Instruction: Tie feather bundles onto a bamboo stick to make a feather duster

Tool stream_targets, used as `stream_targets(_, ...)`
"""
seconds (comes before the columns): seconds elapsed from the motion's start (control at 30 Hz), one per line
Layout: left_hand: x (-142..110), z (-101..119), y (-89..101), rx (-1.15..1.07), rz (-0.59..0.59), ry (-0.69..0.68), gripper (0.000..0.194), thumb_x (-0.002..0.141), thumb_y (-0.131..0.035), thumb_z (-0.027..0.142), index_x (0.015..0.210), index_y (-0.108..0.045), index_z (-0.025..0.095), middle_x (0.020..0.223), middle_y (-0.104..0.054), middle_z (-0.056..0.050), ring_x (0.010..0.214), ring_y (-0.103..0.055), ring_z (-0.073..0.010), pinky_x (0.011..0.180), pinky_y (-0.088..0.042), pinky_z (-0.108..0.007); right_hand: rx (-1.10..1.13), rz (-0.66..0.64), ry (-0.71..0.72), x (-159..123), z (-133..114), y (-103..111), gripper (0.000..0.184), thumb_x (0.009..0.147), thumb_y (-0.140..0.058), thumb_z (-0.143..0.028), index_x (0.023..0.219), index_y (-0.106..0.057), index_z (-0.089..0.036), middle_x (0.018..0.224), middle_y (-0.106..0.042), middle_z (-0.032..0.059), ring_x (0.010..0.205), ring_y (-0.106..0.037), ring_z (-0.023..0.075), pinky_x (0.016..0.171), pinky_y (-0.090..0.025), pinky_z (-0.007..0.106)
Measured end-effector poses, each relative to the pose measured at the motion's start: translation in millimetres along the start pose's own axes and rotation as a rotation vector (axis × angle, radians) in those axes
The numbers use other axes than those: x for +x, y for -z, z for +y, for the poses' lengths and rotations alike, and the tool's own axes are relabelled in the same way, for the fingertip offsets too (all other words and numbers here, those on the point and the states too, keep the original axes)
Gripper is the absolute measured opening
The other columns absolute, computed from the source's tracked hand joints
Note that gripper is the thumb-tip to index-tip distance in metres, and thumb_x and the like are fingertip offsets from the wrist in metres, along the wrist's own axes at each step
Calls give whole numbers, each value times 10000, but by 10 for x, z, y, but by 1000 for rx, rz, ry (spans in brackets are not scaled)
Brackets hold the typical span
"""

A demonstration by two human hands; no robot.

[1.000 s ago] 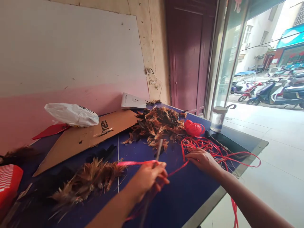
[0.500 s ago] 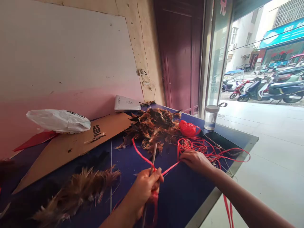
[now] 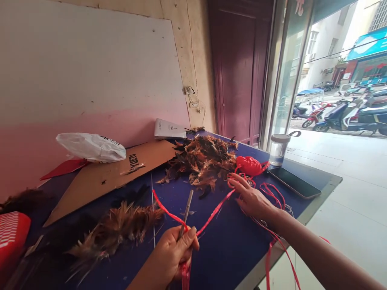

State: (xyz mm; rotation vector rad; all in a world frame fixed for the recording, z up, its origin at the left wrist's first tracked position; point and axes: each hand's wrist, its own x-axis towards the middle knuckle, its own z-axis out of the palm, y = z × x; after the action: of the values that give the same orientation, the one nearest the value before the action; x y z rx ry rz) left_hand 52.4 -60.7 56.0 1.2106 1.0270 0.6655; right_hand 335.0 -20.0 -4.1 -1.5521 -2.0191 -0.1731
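Observation:
My left hand (image 3: 179,249) is closed around a thin stick (image 3: 188,205) that points up and away. It also grips red plastic string (image 3: 216,211), which crosses the stick; a loose end sticks out to the upper left, and more string hangs below the fist. From there the string runs up to my right hand (image 3: 252,197), whose fingers are bent over red strands beside the red string ball (image 3: 249,165). My palm hides part of the tangle. A strip of brown feathers (image 3: 117,227) lies left of my left hand.
A heap of brown and black feathers (image 3: 208,157) covers the table's back middle. Behind my right hand are a phone (image 3: 294,183) and a lidded cup (image 3: 277,151). Cardboard (image 3: 102,181), a white plastic bag (image 3: 90,147) and a white box (image 3: 169,129) lie along the wall.
The view has shifted left. My right hand has moved forward over the tangle, lengthening the string between my hands. Strands that lay across the phone have come off it.

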Motion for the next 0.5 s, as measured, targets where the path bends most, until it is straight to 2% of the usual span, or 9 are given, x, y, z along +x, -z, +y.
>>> stream_targets(0.03, 15, -1, 14, 2, 15, -1, 427, 647, -585, 567, 568, -507, 154, 376, -200, 110, 342, -176, -32, 363, -126, -189, 36, 49, -39, -31, 37, 20, 568, 769, -425, -174, 1323, -316, -237, 1396, -283, 111, 883, -592, 166, 719, -480, 297)
stream_targets(0.1, 46, 0, 38, 8, 35, 13, 431, 640, -590, 569, 569, -506, 151, 385, -206, 110, 347, -155, -27, 361, -116, -183, 67, 115, -129, -92, 122, 60, 470, 788, -411, -214, 1259, -407, -224, 1306, -421, 104, 776, -606, 141, 674, -475, 278)
stream_targets(0.2, 82, 4, 45, 10, 59, 19, 435, 629, -597, 570, 570, -512, 148, 381, -203, 110, 349, -146, -24, 356, -118, -173, 14, 72, -272, -176, 229, 109, 293, 796, -411, -269, 1031, -583, -238, 946, -649, 45, 696, -607, 156, 605, -437, 261)
stream_targets(0.3, 100, 8, 25, 4, 77, -7, 429, 621, -609, 560, 565, -517, 145, 380, -210, 107, 342, -168, -24, 349, -134, -169, -112, -61, -374, -237, 246, 139, 214, 793, -414, -289, 811, -620, -234, 712, -657, 23, 643, -597, 170, 544, -371, 252)
stream_targets(0.4, 104, 9, 20, 4, 77, -14, 435, 613, -612, 566, 562, -519, 144, 384, -206, 106, 344, -166, -25, 345, -130, -168, -228, -174, -412, -252, 215, 147, 163, 774, -430, -267, 738, -579, -212, 663, -630, 30, 587, -576, 166, 486, -296, 247)
stream_targets(0.5, 90, 7, 67, 9, 84, -4, 442, 613, -606, 577, 560, -519, 147, 388, -189, 108, 360, -139, -28, 348, -119, -173, -300, -226, -420, -230, 254, 146, 142, 770, -420, -208, 741, -559, -200, 682, -630, 49, 611, -590, 178, 474, -267, 250)
